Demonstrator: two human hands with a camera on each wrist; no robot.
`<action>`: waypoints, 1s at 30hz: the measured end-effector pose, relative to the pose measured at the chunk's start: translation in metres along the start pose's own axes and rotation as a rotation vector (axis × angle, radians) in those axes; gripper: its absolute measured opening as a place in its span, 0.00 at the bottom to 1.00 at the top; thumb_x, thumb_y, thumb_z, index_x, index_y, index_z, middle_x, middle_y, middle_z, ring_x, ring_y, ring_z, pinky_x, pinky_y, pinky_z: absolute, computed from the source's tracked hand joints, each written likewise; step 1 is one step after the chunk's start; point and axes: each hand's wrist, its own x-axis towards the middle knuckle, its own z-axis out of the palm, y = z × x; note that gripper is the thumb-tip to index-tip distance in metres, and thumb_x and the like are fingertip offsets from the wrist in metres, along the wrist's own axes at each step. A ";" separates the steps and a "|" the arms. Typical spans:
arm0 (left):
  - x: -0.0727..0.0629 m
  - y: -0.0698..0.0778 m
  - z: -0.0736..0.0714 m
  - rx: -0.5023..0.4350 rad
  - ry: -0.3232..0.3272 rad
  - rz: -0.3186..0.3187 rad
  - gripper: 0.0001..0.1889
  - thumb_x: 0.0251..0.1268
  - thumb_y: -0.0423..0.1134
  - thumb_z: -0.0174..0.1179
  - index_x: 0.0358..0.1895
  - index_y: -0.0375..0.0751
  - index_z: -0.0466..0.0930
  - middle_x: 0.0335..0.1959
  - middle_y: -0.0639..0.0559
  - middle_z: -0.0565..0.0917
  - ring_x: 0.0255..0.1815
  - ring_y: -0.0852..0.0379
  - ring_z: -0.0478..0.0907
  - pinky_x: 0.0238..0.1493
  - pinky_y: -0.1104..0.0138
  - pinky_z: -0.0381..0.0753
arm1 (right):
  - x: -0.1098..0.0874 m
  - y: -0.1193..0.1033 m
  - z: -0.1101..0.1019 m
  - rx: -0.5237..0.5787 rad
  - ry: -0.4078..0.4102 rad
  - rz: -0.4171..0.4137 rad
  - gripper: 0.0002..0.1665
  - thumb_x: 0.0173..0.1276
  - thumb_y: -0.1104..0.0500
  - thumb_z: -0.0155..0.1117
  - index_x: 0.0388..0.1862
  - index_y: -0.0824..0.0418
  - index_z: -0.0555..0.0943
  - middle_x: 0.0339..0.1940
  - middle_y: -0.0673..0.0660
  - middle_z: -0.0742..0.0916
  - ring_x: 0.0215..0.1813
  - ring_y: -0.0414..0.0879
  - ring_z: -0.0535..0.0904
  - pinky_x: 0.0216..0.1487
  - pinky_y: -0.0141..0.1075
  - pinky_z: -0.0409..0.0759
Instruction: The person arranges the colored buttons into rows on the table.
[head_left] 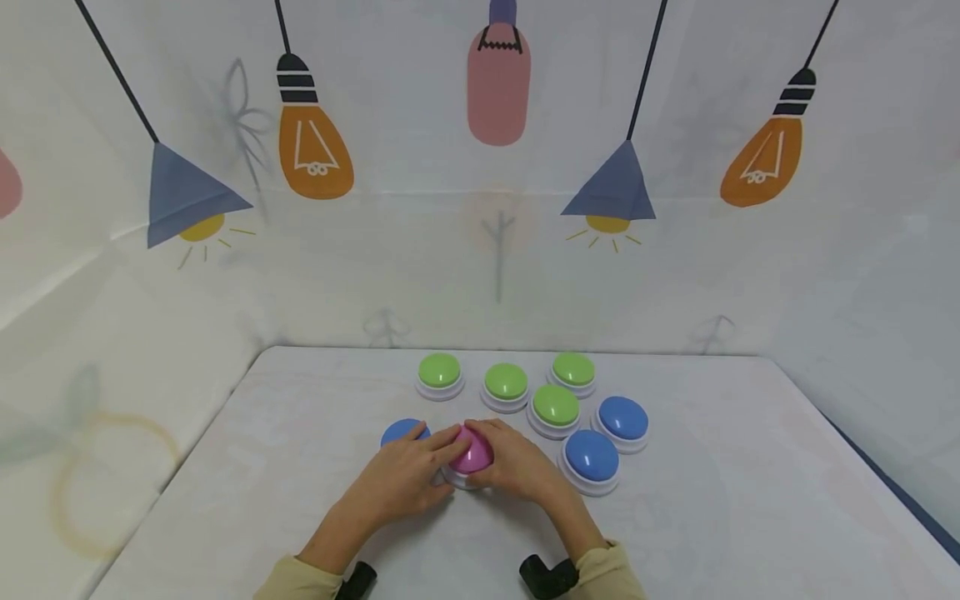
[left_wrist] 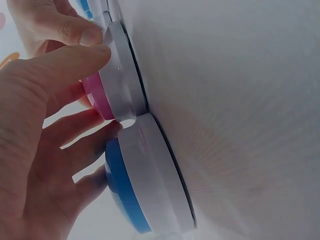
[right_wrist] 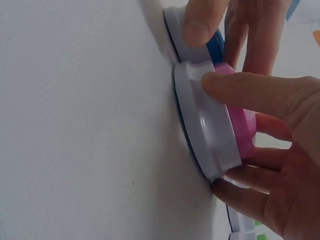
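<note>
One pink button (head_left: pixel 472 452) is held between the left hand (head_left: pixel 405 475) and the right hand (head_left: pixel 521 462), and it sits on the surface (head_left: pixel 300 508). I judge that the step in hand is to settle this button in its place, beside the left blue button (head_left: pixel 401 430). To do it well, both hands should hold it by the white base (right_wrist: pixel 200 115) and not press on the pink dome, which probably gives way under weight. The push should be low, gentle and equal from the two sides, so that the base slides flat and does not tip. The fingers of the left hand need care, because they lie close against the left blue button and could knock it out of place.

As for position, the pink button is directly inside the curve of both hands. The right hand is bent round it, with the thumb on the near side of the base and fingers at the far side. The left hand has its thumb near the base and some fingertips on the dome. The two right blue buttons (head_left: pixel 592 455) stand apart, beyond the right hand.
</note>
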 end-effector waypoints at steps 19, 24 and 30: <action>0.002 -0.001 0.001 0.024 0.027 0.011 0.32 0.54 0.48 0.72 0.63 0.42 0.79 0.63 0.44 0.80 0.56 0.51 0.83 0.66 0.49 0.73 | -0.002 0.002 -0.002 0.079 -0.039 0.048 0.50 0.56 0.54 0.77 0.75 0.61 0.65 0.68 0.63 0.76 0.63 0.56 0.76 0.60 0.51 0.78; 0.004 -0.002 0.000 0.027 0.042 0.013 0.32 0.52 0.47 0.73 0.63 0.42 0.78 0.63 0.44 0.80 0.54 0.52 0.83 0.65 0.49 0.73 | -0.003 0.003 -0.012 0.068 -0.007 0.040 0.50 0.56 0.54 0.77 0.75 0.60 0.64 0.71 0.62 0.74 0.69 0.56 0.72 0.66 0.52 0.74; 0.006 -0.002 -0.002 -0.003 0.063 0.012 0.31 0.54 0.47 0.72 0.63 0.43 0.78 0.65 0.43 0.78 0.55 0.51 0.83 0.66 0.48 0.72 | -0.010 0.001 -0.028 0.108 0.018 0.090 0.48 0.60 0.53 0.74 0.77 0.56 0.63 0.75 0.59 0.70 0.75 0.57 0.64 0.71 0.56 0.66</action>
